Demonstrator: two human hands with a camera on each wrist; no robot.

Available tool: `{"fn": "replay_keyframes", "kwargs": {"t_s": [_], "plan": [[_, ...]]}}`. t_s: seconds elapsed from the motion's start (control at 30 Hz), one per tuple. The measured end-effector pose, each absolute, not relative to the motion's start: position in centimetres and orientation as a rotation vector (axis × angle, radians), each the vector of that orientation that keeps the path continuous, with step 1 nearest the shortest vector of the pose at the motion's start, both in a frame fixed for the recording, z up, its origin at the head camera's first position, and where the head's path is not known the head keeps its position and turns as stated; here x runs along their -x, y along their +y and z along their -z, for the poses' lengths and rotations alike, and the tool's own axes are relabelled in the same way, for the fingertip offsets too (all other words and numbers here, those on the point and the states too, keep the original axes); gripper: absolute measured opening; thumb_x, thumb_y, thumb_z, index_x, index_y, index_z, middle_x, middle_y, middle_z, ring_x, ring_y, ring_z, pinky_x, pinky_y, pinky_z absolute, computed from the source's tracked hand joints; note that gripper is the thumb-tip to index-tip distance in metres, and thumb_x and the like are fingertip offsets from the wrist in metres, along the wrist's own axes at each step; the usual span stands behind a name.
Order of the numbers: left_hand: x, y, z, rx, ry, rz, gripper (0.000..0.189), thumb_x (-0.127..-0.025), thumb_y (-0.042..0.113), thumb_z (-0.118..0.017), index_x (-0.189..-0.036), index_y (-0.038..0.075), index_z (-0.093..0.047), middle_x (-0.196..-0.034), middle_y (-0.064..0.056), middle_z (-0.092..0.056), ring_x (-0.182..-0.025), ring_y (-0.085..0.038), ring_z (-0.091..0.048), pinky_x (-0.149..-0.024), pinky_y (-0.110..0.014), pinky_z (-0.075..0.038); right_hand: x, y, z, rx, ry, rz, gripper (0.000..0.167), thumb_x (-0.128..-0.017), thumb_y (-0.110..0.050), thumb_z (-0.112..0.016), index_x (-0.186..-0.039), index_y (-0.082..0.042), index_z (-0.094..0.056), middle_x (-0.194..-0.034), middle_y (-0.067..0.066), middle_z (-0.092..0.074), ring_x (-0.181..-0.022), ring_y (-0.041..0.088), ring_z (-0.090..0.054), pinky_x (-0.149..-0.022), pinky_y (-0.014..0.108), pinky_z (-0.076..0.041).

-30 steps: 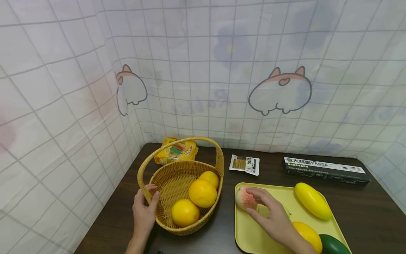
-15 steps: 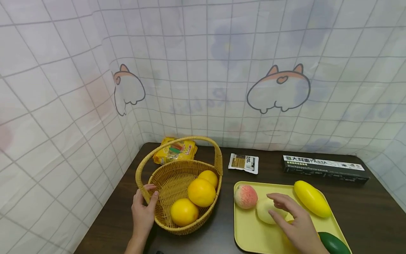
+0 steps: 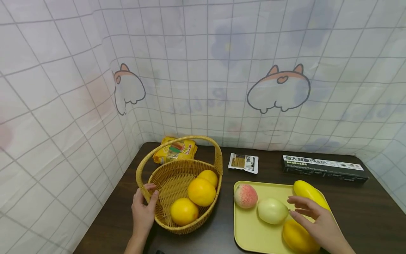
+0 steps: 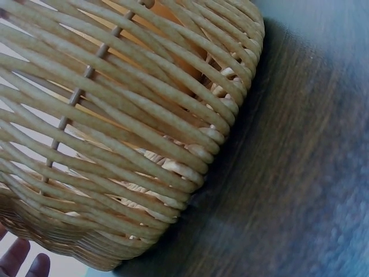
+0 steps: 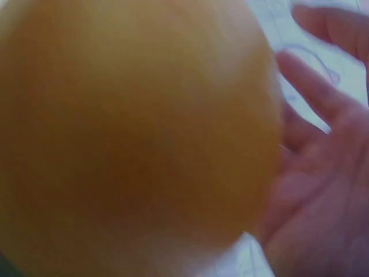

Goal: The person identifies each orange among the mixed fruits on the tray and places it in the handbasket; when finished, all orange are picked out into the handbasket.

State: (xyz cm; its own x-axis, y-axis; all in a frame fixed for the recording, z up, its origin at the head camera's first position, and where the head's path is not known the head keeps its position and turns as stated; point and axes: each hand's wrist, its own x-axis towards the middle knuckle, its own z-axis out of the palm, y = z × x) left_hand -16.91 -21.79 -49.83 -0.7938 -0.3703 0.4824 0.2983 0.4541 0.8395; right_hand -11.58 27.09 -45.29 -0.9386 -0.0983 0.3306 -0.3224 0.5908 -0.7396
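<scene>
At the left rim of the wicker basket (image 3: 182, 228), my left hand (image 3: 143, 212) grips the foot of the handle, its thumb toward the inside. In the left wrist view the woven side (image 4: 115, 109) fills much of the frame, with fingertips (image 4: 16, 257) at the lower left corner. Three oranges (image 3: 201, 192) lie in the basket. My right hand (image 3: 318, 221) hovers with loosely bent fingers over the right of the yellow tray (image 3: 250, 240), holding nothing. Nearest are a pale green, stemmed fruit (image 3: 272, 211) and an orange-yellow fruit (image 3: 298, 237), which looms blurred in the right wrist view.
A peach (image 3: 245, 196) sits in the tray's far left corner, and a long yellow fruit (image 3: 309, 192) lies toward the far right. Behind stand a yellow snack packet (image 3: 176, 151), a small sachet (image 3: 243, 163) and a black pasta box (image 3: 323, 169). A curtain hangs at the table's back.
My right hand has moved rightward from over the peach, past the pale green fruit, to above the right of the tray. It now covers the dark green fruit. My left hand keeps its place.
</scene>
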Motion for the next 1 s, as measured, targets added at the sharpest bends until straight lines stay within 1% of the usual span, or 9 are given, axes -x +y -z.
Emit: {"fn": "replay_keyframes", "kwargs": {"t_s": [0.2,0.3,0.43,0.57,0.63,0.77,0.87,0.93,1.0], "plan": [[16.9,-21.7,49.7,-0.072,-2.075,1.388,0.02,-0.09,0.004,-0.069,-0.11,0.004,-0.068,-0.116,-0.008,-0.061,-0.109,-0.014,-0.047,-0.091,-0.04,-0.033,11.4,28.6,45.6,-0.448,-2.739,-1.38,0.035,-0.092,-0.015,-0.069,-0.126,-0.009,-0.062,-0.122,0.004,-0.064,-0.104,0.0,-0.06,-0.08,0.022,-0.052],[16.9,-21.7,49.7,-0.075,-2.08,1.386,0.021,-0.09,0.005,-0.069,-0.11,0.004,-0.068,-0.116,-0.007,-0.061,-0.109,-0.014,-0.047,-0.09,-0.04,-0.034,11.5,29.5,45.7,-0.518,-2.829,-1.427,0.039,-0.093,-0.016,-0.067,-0.13,-0.008,-0.059,-0.126,0.008,-0.062,-0.107,-0.002,-0.056,-0.08,0.022,-0.05],[16.9,-21.6,49.7,-0.076,-2.082,1.379,0.021,-0.09,0.005,-0.069,-0.11,0.004,-0.068,-0.116,-0.007,-0.062,-0.108,-0.014,-0.047,-0.09,-0.039,-0.034,11.7,30.6,45.7,-0.543,-2.975,-1.484,0.044,-0.095,-0.021,-0.065,-0.135,-0.008,-0.054,-0.131,0.015,-0.057,-0.108,-0.008,-0.051,-0.079,0.021,-0.049],[16.8,-21.6,49.5,-0.072,-2.078,1.373,0.021,-0.089,0.005,-0.069,-0.11,0.004,-0.068,-0.114,-0.008,-0.062,-0.108,-0.014,-0.047,-0.091,-0.039,-0.033,11.9,31.2,45.9,-0.576,-3.037,-1.52,0.045,-0.095,-0.023,-0.065,-0.135,-0.006,-0.053,-0.13,0.018,-0.058,-0.106,-0.011,-0.05,-0.08,0.02,-0.049],[16.8,-21.6,49.5,-0.069,-2.078,1.371,0.021,-0.09,0.005,-0.069,-0.11,0.004,-0.068,-0.114,-0.008,-0.062,-0.108,-0.014,-0.047,-0.091,-0.039,-0.033,11.9,31.5,46.0,-0.632,-3.025,-1.58,0.043,-0.095,-0.02,-0.064,-0.134,-0.003,-0.053,-0.129,0.014,-0.059,-0.106,-0.01,-0.05,-0.08,0.019,-0.048],[16.9,-21.6,49.5,-0.074,-2.081,1.363,0.021,-0.089,0.005,-0.069,-0.11,0.004,-0.068,-0.114,-0.008,-0.062,-0.109,-0.014,-0.047,-0.092,-0.039,-0.033,11.9,32.1,46.4,-0.729,-3.014,-1.754,0.044,-0.096,-0.014,-0.063,-0.135,0.002,-0.051,-0.126,-0.008,-0.06,-0.101,-0.003,-0.054,-0.08,0.018,-0.048],[16.9,-21.6,49.6,-0.082,-2.083,1.359,0.021,-0.089,0.004,-0.069,-0.11,0.004,-0.068,-0.114,-0.008,-0.062,-0.109,-0.014,-0.047,-0.092,-0.039,-0.033,11.9,32.4,46.6,-0.769,-3.031,-1.835,0.05,-0.094,-0.014,-0.065,-0.138,0.001,-0.047,-0.123,-0.021,-0.056,-0.097,0.005,-0.055,-0.08,0.018,-0.047],[16.9,-21.6,49.6,-0.083,-2.085,1.358,0.021,-0.089,0.003,-0.069,-0.11,0.004,-0.068,-0.113,-0.008,-0.062,-0.109,-0.015,-0.047,-0.092,-0.039,-0.033,11.9,32.4,46.7,-0.795,-3.044,-1.832,0.055,-0.092,-0.014,-0.068,-0.14,-0.001,-0.045,-0.123,-0.02,-0.055,-0.096,0.008,-0.055,-0.079,0.019,-0.046],[16.9,-21.6,49.7,-0.082,-2.088,1.359,0.021,-0.089,0.003,-0.069,-0.11,0.004,-0.068,-0.113,-0.008,-0.062,-0.109,-0.014,-0.047,-0.092,-0.04,-0.033,11.8,32.3,46.7,-0.801,-3.073,-1.786,0.059,-0.09,-0.015,-0.07,-0.142,-0.003,-0.044,-0.124,-0.015,-0.055,-0.095,0.008,-0.054,-0.078,0.02,-0.045]]}}
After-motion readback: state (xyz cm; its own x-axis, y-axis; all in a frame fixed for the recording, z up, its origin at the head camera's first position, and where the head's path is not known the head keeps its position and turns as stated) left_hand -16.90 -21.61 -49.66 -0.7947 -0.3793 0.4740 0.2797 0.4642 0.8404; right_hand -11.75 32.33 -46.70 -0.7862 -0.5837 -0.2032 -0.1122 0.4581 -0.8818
